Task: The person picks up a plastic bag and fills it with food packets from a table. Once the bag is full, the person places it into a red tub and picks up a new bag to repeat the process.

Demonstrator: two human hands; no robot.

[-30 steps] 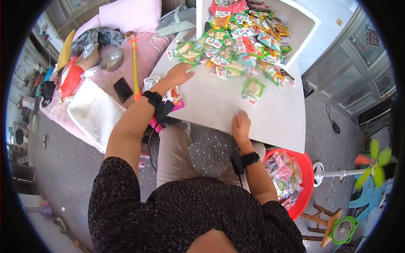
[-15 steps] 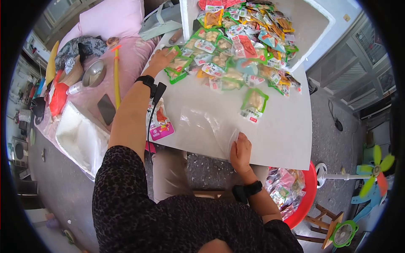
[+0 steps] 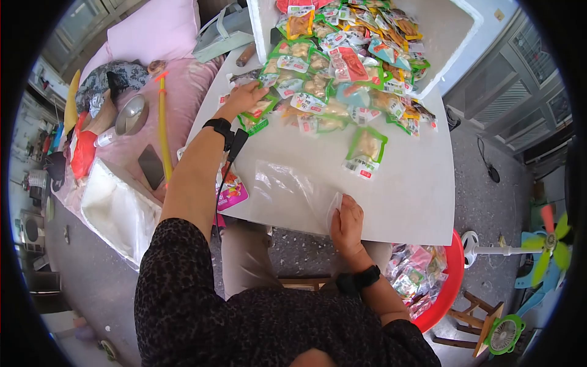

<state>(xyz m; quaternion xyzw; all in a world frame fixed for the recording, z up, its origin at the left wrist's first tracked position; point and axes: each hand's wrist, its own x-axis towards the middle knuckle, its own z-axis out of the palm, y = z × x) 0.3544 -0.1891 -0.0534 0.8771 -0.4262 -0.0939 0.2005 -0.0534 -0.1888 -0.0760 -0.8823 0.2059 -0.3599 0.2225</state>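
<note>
On the white table, my left hand reaches to the left edge of a pile of snack packets. Its fingers rest on a green-edged packet; whether they grip it I cannot tell. Near the front edge, my right hand is closed on the edge of a clear plastic bag, which lies flat and empty-looking. One green-edged packet lies apart from the pile. A pink and white packet is partly covered by my left forearm.
A white foam box on its side spills packets at the back. Below the table's right edge stands a red basin of packets. At left, a pink bed holds a foam tray and metal bowl. A fan is at right.
My left hand has shifted slightly right and down over the packets at the pile's left edge. My right hand stays on the bag's edge. The view has shifted slightly.
</note>
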